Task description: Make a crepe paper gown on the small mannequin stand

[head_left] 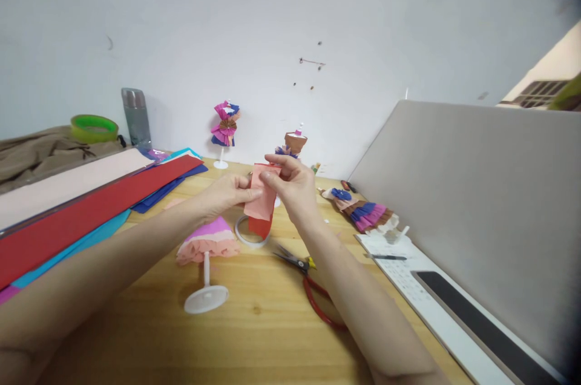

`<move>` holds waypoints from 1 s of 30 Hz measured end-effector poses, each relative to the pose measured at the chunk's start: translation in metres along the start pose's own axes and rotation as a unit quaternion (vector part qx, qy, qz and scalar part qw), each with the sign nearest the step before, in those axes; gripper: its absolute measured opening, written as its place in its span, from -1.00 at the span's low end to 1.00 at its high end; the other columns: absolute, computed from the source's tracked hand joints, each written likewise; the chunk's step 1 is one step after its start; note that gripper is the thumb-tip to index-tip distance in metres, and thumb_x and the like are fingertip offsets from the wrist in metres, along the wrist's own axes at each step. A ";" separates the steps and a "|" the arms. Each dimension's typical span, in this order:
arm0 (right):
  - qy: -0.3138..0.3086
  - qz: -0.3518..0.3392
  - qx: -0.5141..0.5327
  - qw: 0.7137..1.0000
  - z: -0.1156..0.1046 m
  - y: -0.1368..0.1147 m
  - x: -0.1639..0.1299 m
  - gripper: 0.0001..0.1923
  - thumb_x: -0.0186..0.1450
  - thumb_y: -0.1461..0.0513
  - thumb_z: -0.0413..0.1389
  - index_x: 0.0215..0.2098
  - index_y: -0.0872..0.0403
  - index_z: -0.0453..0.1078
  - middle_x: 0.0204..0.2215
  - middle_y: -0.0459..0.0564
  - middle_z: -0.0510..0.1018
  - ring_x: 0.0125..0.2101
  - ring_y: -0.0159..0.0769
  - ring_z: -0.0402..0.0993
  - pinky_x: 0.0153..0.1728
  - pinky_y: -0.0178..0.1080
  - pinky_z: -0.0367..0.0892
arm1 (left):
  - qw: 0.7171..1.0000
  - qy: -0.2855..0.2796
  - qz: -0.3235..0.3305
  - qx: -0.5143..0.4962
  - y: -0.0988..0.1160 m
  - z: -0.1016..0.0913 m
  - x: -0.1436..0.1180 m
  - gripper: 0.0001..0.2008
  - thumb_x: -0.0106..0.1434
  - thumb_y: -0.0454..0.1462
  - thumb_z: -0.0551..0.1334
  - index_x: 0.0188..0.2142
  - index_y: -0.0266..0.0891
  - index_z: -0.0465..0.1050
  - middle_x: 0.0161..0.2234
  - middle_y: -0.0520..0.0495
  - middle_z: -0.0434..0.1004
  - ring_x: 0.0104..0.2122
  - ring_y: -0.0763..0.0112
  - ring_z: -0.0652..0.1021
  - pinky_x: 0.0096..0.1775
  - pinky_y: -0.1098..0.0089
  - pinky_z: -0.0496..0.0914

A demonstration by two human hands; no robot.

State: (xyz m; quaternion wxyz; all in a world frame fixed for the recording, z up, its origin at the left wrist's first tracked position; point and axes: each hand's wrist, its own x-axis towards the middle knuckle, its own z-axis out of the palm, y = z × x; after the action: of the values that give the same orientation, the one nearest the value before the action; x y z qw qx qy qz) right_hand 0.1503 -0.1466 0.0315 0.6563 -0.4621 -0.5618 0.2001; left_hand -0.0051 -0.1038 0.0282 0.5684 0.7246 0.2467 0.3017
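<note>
- Surface (pixel 254 324) of wood — long paper sheets (pixel 82 209) stacked at its left edge.
- Left hand (pixel 227 194) and right hand (pixel 293 185) both pinch the paper strip (pixel 261 203) above the surface, its long axis near upright, red end down.
- Paper-skirted stand (pixel 206 252) just below; tape ring (pixel 247 233) and scissors (pixel 308 282) near.

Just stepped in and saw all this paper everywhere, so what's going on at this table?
A person holds a small pink paper strip up over the wooden table, pinched by both the left hand and the right hand. Below stand a small stand with a pink paper skirt, a tape ring and red-handled scissors. Long coloured paper sheets lie to the left.
</note>
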 end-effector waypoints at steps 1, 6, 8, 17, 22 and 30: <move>-0.004 0.007 0.009 1.000 0.000 -0.002 0.000 -0.66 -0.03 0.21 0.26 -0.25 0.07 0.50 -0.54 -0.12 0.52 -0.53 -0.35 0.39 -0.42 -0.23 0.34 | 1.000 0.006 -0.007 0.015 0.001 0.002 -0.002 -0.67 0.09 -0.07 0.33 -0.54 -0.31 0.42 -0.59 0.05 0.37 -0.56 0.51 0.32 -0.46 0.47 0.14; -0.021 0.058 0.064 0.996 -0.001 -0.006 0.000 -0.61 -0.09 0.19 0.30 -0.26 0.06 0.50 -0.56 -0.15 0.52 -0.54 -0.37 0.40 -0.43 -0.25 0.34 | 0.998 0.022 -0.037 0.039 0.017 0.005 -0.010 -0.73 0.09 -0.13 0.30 -0.55 -0.31 0.44 -0.60 0.07 0.37 -0.56 0.53 0.29 -0.49 0.49 0.10; -0.017 0.069 0.074 0.995 -0.002 -0.004 0.002 -0.64 -0.12 0.18 0.32 -0.32 0.07 0.51 -0.56 -0.14 0.52 -0.53 -0.37 0.40 -0.42 -0.26 0.34 | 0.998 0.017 -0.047 0.049 0.024 0.007 -0.013 -0.77 0.08 -0.18 0.30 -0.57 -0.31 0.45 -0.60 0.07 0.37 -0.56 0.53 0.29 -0.49 0.49 0.12; 0.006 0.036 0.020 0.999 -0.003 0.000 0.003 -0.74 -0.10 0.12 0.32 -0.47 0.07 0.49 -0.54 -0.09 0.53 -0.53 -0.35 0.38 -0.45 -0.26 0.30 | 0.997 -0.003 -0.049 0.057 0.030 0.009 -0.014 -0.82 0.09 -0.23 0.30 -0.56 -0.29 0.49 -0.58 0.04 0.46 -0.51 0.47 0.39 -0.41 0.47 0.27; 0.007 0.033 0.019 0.999 -0.003 -0.001 0.003 -0.76 -0.10 0.14 0.31 -0.47 0.08 0.49 -0.51 -0.06 0.56 -0.50 -0.35 0.40 -0.42 -0.26 0.32 | 0.997 -0.011 -0.053 0.051 0.022 0.008 -0.013 -0.82 0.04 -0.24 0.29 -0.59 -0.29 0.42 -0.59 0.05 0.40 -0.52 0.49 0.36 -0.43 0.46 0.22; 0.007 0.019 0.006 1.000 -0.001 0.000 -0.001 -0.77 -0.06 0.15 0.30 -0.44 0.07 0.48 -0.47 -0.05 0.58 -0.47 -0.32 0.44 -0.38 -0.23 0.36 | 1.000 0.011 -0.004 -0.007 0.009 0.011 -0.010 -0.74 0.02 -0.12 0.31 -0.55 -0.26 0.35 -0.57 0.07 0.32 -0.52 0.48 0.32 -0.45 0.44 0.15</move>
State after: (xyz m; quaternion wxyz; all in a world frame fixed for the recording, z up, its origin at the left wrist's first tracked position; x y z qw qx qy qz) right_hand 0.1507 -0.1472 0.0311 0.6593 -0.4705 -0.5466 0.2128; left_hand -0.0041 -0.1206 0.0333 0.5718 0.7166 0.2535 0.3087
